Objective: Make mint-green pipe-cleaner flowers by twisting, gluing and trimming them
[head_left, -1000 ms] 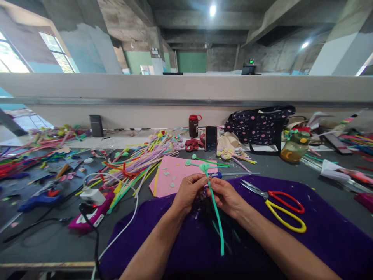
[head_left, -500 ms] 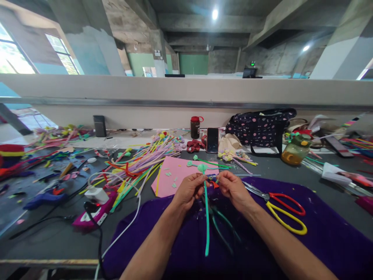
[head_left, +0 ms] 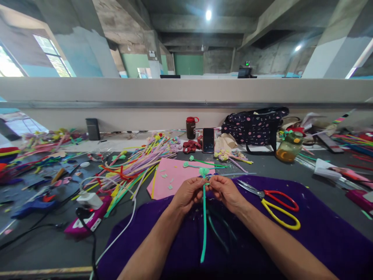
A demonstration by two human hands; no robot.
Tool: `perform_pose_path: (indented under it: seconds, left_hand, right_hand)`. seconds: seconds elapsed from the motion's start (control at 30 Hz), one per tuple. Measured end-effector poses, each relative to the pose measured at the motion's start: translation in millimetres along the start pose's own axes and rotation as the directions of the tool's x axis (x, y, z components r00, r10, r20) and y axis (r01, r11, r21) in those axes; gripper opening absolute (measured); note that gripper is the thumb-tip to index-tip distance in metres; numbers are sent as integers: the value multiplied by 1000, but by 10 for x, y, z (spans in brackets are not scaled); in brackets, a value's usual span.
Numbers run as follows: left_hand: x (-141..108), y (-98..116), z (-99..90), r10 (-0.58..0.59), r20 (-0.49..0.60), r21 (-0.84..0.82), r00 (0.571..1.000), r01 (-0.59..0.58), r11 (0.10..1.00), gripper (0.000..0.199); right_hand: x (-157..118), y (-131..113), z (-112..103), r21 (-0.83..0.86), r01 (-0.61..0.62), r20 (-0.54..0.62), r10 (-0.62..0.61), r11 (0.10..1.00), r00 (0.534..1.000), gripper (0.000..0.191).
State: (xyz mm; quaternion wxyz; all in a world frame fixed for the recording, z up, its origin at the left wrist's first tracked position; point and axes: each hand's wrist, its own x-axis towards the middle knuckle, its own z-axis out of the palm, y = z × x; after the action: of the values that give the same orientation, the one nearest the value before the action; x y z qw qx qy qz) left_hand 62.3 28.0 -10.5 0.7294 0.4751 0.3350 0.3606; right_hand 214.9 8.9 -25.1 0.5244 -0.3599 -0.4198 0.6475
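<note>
My left hand [head_left: 189, 193] pinches a green pipe cleaner flower [head_left: 204, 171] just under its head. Its long fuzzy stem [head_left: 204, 229] hangs straight down over the purple cloth [head_left: 140, 229]. My right hand [head_left: 226, 190] is closed in a pinch right beside the stem, its fingertips meeting those of my left; the short end of pipe cleaner between them is mostly hidden. Below my hands, pliers with dark green handles [head_left: 218, 231] lie on the cloth, their jaws out of sight. Scissors with red and yellow handles [head_left: 281, 208] rest to the right.
Behind my hands, a pink sheet [head_left: 159, 179] carries green scraps and finished green stems. Bundled pipe cleaners [head_left: 145, 155] lie left of it. A phone [head_left: 208, 140], a bottle [head_left: 191, 128], a patterned bag [head_left: 247, 126] and a jar [head_left: 290, 147] stand behind. A power strip [head_left: 87, 221] sits left.
My right hand has moved left, closing the small gap to the flower and my left hand. The whole view has shifted slightly, so the table's things appear further left.
</note>
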Motion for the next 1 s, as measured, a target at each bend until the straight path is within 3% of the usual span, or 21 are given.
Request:
perform_pose_path:
  seconds: [0.47, 1.0]
  left_hand:
    - [0, -25, 34, 13, 8, 33, 1000, -13, 999, 30]
    - [10, -52, 40, 42, -20, 38, 999, -42, 998, 34]
  right_hand:
    - [-27, -23, 14, 4, 52, -12, -52, 999, 999, 24]
    - [-56, -48, 13, -66, 2, 20, -1, 998, 1000, 26]
